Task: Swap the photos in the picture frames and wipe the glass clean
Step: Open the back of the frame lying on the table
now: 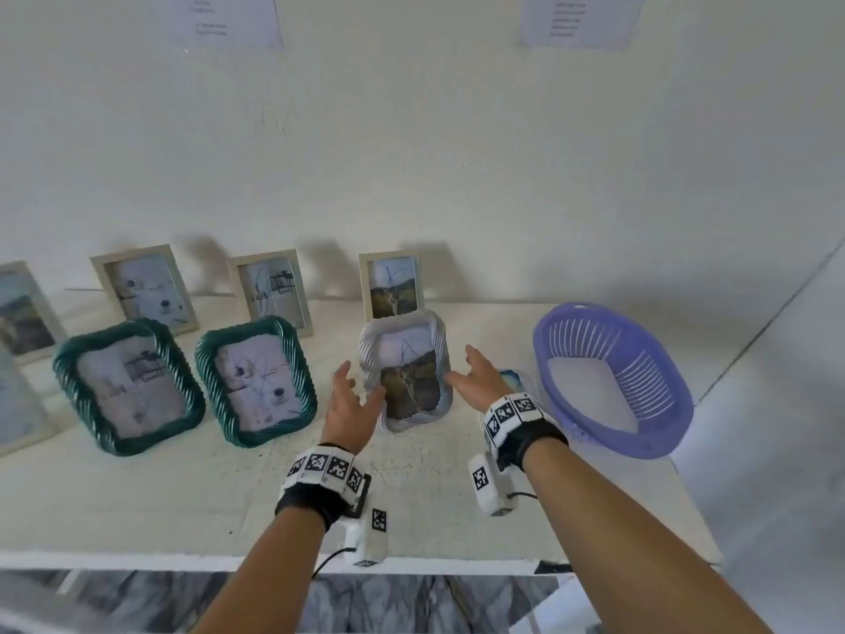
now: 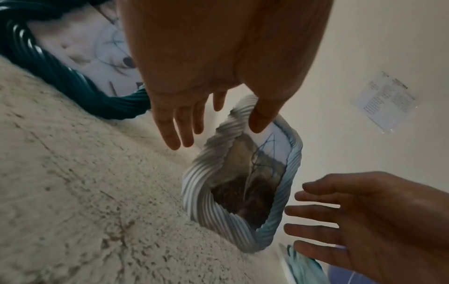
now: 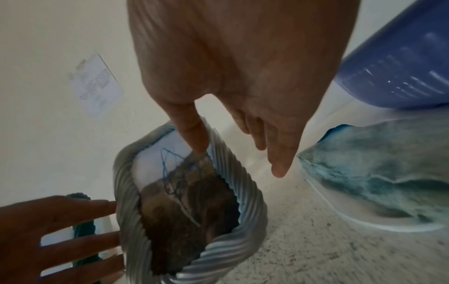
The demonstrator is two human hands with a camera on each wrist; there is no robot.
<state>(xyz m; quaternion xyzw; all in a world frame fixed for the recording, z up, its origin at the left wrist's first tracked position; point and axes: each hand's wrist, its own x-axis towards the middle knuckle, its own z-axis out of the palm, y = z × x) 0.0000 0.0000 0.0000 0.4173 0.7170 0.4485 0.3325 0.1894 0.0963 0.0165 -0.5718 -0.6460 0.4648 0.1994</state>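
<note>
Both hands are flanking the white frame (image 1: pixel 404 372) standing on the desk (image 1: pixel 183 487): left hand (image 1: pixel 350 407) and right hand (image 1: pixel 475 382), grip released, fingers spread beside its side edges.

Nothing could be read. Two printed sheets (image 1: pixel 225 18) (image 1: pixel 577 18) hung on the wall above the bench, their lines of text too blurred to make out. The wrist bands (image 1: pixel 325 469) (image 1: pixel 511 411) carried black-and-white square code markers, patterns only, with no letters or numbers on them.
</note>
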